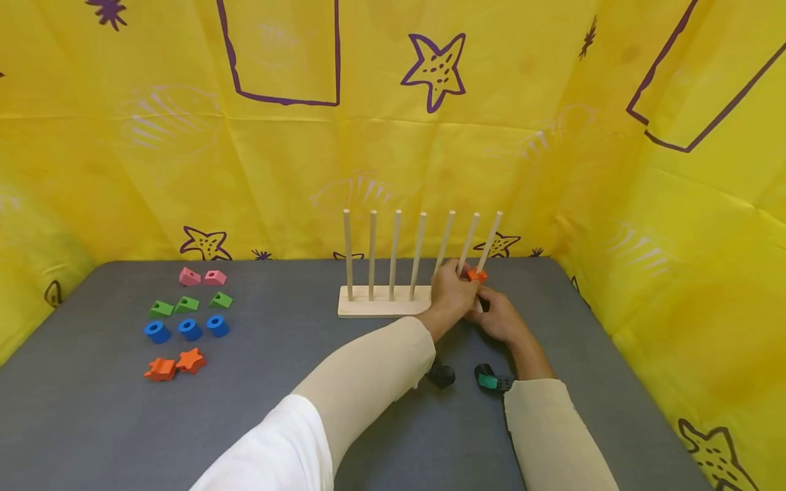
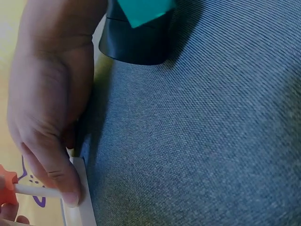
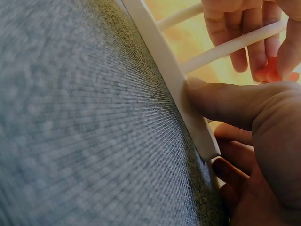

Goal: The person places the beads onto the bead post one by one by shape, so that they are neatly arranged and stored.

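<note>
A wooden peg rack (image 1: 385, 310) with several upright pegs stands near the back of the table. My left hand (image 1: 451, 292) reaches across its right end and pinches an orange star bead (image 1: 477, 275) at the rightmost peg (image 1: 490, 242). In the left wrist view the peg runs into the star bead (image 2: 6, 186), above the base. My right hand (image 1: 502, 319) grips the base at its right end. Its thumb (image 3: 221, 100) presses the base (image 3: 186, 101) in the right wrist view, with the other fingers curled behind.
On the left of the table lie orange star beads (image 1: 192, 360), blue cylinders (image 1: 190, 330), green beads (image 1: 187, 305) and pink beads (image 1: 215, 277), in rows. A yellow patterned cloth (image 1: 276, 170) hangs behind. Wrist cameras (image 1: 488, 379) sit under the forearms.
</note>
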Tool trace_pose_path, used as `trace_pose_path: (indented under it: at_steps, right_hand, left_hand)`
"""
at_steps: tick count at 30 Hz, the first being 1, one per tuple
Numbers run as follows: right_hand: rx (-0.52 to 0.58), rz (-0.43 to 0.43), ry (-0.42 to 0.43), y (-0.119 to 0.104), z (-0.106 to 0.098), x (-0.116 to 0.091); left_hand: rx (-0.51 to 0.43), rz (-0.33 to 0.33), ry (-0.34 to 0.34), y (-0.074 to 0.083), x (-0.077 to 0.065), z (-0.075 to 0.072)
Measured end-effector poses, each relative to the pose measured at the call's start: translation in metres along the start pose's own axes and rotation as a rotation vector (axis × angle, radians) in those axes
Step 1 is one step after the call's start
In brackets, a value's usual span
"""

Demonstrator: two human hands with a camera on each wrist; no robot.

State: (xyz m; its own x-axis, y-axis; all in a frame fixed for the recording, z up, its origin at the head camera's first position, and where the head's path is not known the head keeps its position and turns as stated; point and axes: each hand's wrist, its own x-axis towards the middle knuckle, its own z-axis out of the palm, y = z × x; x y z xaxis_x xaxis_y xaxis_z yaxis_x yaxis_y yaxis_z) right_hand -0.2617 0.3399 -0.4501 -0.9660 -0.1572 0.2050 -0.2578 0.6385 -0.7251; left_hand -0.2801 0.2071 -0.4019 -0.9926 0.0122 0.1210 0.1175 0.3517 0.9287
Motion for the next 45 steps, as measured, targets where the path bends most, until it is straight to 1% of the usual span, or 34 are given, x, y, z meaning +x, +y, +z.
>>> trace_pose_path:
  at_steps: [5, 13, 17, 23, 26, 30, 34, 36, 40, 45]
  right_hand:
    - [-0.027, 0.048, 0.002, -0.001, 0.0, 0.002]
    - [-0.037, 0.087, 0.002, -0.003, 0.0, 0.0]
    - [-0.04, 0.099, 0.001, -0.005, -0.001, -0.001]
    - [-0.054, 0.13, -0.009, -0.006, -0.002, 0.001]
    - [-0.055, 0.127, -0.011, -0.005, -0.002, 0.001]
    - [-0.059, 0.118, -0.019, -0.003, -0.002, 0.001]
    - [-0.059, 0.129, -0.028, -0.003, -0.001, 0.002]
    - [-0.054, 0.143, -0.03, -0.004, -0.001, 0.003]
    - [-0.059, 0.152, -0.033, -0.005, -0.001, 0.003]
    - [-0.081, 0.155, -0.039, -0.005, -0.002, 0.001]
  left_hand:
    - [-0.001, 0.038, 0.002, -0.004, 0.001, -0.002]
    - [-0.013, 0.037, -0.004, -0.006, -0.001, -0.003]
    - [0.009, 0.041, -0.011, -0.006, -0.001, -0.005]
    - [0.047, 0.022, -0.018, 0.002, -0.008, -0.014]
    - [0.049, 0.017, -0.028, 0.007, -0.013, -0.02]
    - [0.021, 0.011, -0.057, 0.013, -0.021, -0.032]
    - [-0.052, 0.028, -0.099, 0.018, -0.027, -0.048]
    - [-0.092, 0.053, -0.121, 0.021, -0.03, -0.058]
    - [-0.13, 0.098, -0.147, 0.03, -0.039, -0.079]
    - [-0.182, 0.173, -0.181, 0.043, -0.049, -0.106]
